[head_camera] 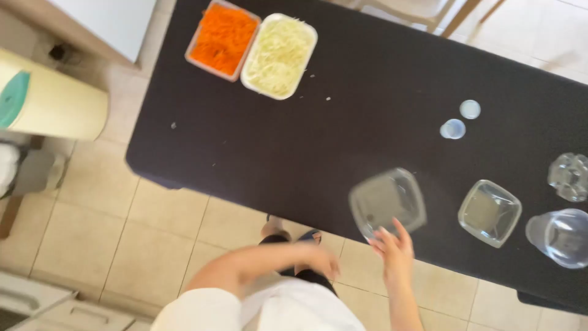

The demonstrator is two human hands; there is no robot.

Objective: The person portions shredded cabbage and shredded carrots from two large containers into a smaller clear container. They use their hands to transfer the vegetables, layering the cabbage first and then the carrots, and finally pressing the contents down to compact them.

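Note:
My right hand reaches over the near edge of a black table. Its fingers are spread and the fingertips are at the near rim of an empty clear plastic container, which is blurred. My left hand hangs blurred over the floor just off the table edge, at the end of a bare forearm; its fingers look curled and nothing shows in it. To the right stands a second clear square container, also empty.
At the table's far left are a tray of shredded carrot and a tray of shredded cabbage. Two small round lids lie mid-right. Clear cups stand at the right edge. A cream bin stands on the tiled floor at left.

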